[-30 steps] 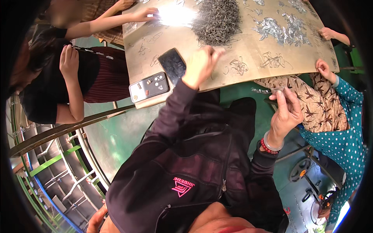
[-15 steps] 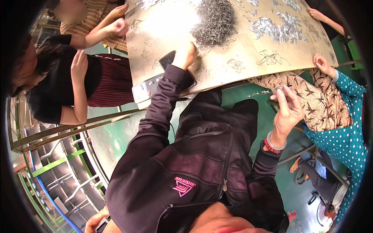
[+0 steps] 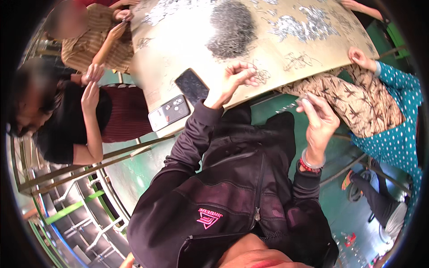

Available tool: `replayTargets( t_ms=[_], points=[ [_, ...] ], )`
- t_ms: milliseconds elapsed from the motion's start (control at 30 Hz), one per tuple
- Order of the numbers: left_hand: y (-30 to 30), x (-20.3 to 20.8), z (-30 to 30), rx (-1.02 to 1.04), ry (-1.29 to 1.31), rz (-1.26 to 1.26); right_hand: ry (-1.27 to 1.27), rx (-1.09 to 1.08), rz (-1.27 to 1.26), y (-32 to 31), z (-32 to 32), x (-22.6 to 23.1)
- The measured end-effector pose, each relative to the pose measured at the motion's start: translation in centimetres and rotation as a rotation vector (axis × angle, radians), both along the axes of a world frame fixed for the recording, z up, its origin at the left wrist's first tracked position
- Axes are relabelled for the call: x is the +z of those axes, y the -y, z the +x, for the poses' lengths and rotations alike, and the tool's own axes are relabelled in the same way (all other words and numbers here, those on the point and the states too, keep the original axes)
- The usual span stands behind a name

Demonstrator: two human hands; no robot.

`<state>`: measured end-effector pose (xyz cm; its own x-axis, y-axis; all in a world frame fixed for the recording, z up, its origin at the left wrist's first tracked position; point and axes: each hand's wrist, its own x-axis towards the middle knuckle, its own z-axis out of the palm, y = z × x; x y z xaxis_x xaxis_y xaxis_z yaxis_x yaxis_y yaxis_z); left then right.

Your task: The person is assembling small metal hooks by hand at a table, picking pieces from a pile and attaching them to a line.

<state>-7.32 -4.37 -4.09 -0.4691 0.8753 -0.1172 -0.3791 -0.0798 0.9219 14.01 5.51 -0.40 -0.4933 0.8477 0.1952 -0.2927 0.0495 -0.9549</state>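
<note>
**Right hand (image 3: 318, 117) pinched a glinting strip (image 3: 286, 107)**

The strip jutted leftward from thumb and fingertips, just off the table's (image 3: 272, 56) near edge. The left hand (image 3: 233, 83) hovered half-curled above the tabletop, its contents unclear; it had uncovered the black smartphone (image 3: 190, 82) since the previous frame.

Left grip (image 3: 231, 83) half-curled, right grip (image 3: 319, 119) pinched

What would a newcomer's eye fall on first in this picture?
Probably the dark heap of thin metal pieces on the table, near the picture's top, beside a glaring light patch. A dark phone and a cased phone lie at the table's near left corner. The right hand holds a shiny strip right of the picture's centre.
</note>
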Motion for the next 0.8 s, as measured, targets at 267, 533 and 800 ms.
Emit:
replayTargets(
  t_ms=[267, 533, 800],
  points=[
    [-1.0, 2.1, 4.6, -0.168, 0.023, 0.021, 0.086, -0.012, -0.087, -0.1, -1.0, -1.4],
    [6.4, 0.9, -6.5, -0.174, -1.287, -0.493, -0.010, -0.093, 0.031, -1.0, -0.5, -1.0],
    [6.5, -4.2, -8.8, 0.154, -1.294, -0.658, 0.038, -0.087, 0.116, -1.9, 0.3, -0.4]
  ],
)
